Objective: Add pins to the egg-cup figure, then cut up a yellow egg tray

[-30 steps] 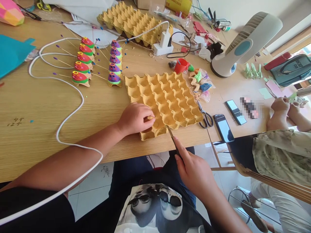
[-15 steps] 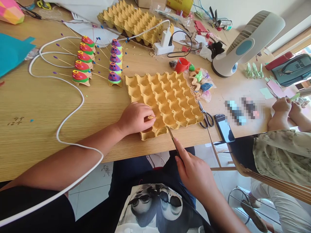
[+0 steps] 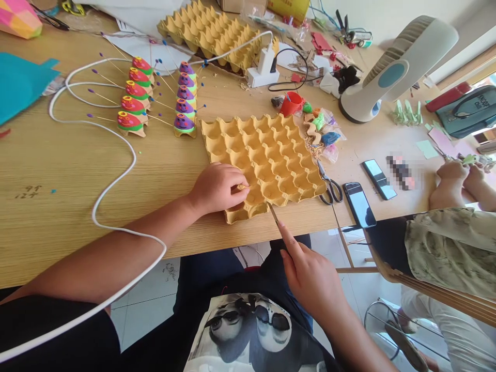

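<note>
A yellow egg tray (image 3: 271, 160) lies on the table in front of me. My left hand (image 3: 220, 188) grips a raised ridge at its near left part, fingers closed around the cardboard. In my right hand (image 3: 308, 266) is a knife (image 3: 273, 213), its handle mostly hidden by the fingers. The forefinger stretches along the knife, and the blade tip touches the tray's near edge, right of my left hand. Black-handled scissors (image 3: 330, 187) lie against the tray's right corner.
Painted egg-carton caterpillars in red (image 3: 134, 106) and purple (image 3: 185, 106) stand at back left. A white cable (image 3: 112, 183) crosses my left forearm. Behind are another egg tray (image 3: 209, 33), a power strip (image 3: 262, 76) and a fan (image 3: 391, 77). Phones (image 3: 358, 204) lie right, near another person's hands (image 3: 451, 173).
Both hands, the knife and the egg tray keep almost the same positions. The whole view has shifted very slightly.
</note>
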### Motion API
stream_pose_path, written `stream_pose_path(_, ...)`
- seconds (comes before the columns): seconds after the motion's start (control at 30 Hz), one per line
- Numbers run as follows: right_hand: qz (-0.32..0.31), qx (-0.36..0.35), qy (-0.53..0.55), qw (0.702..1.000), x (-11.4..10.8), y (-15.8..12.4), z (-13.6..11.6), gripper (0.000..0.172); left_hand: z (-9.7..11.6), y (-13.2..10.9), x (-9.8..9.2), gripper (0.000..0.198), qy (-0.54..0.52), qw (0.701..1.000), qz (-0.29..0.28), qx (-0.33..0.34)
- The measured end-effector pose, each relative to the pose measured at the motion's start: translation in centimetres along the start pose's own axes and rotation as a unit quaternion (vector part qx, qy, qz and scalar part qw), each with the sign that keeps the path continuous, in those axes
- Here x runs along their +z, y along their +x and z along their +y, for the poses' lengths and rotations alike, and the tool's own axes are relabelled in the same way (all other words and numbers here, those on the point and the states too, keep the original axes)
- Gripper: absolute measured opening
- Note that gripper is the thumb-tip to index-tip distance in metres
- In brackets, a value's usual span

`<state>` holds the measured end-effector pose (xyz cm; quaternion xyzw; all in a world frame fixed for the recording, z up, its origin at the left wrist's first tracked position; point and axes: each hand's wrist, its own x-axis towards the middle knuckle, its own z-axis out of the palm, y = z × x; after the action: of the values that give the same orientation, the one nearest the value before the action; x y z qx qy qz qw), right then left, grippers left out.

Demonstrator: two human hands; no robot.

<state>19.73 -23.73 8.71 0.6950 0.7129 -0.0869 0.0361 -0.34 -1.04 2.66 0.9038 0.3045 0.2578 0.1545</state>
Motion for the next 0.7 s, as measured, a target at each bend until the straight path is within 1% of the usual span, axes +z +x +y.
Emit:
stream_pose_path(0.2,0.018,-0.007,-0.033,0.999,0.9,-0.3,0.3,0.066,0.0,0.0,-0.1,0.019,-0.002,1.0,0.0,-0.004)
stream_pose_path(0.4,0.016,-0.008,-0.083,0.996,1.2,-0.4,0.3,0.069,0.1,0.0,-0.2,0.021,-0.004,1.0,-0.004,-0.004)
stream_pose_path(0.7,0.019,-0.009,-0.086,0.996,1.6,-0.5,0.6,0.075,0.1,0.0,-0.1,0.019,-0.004,1.0,0.001,-0.005)
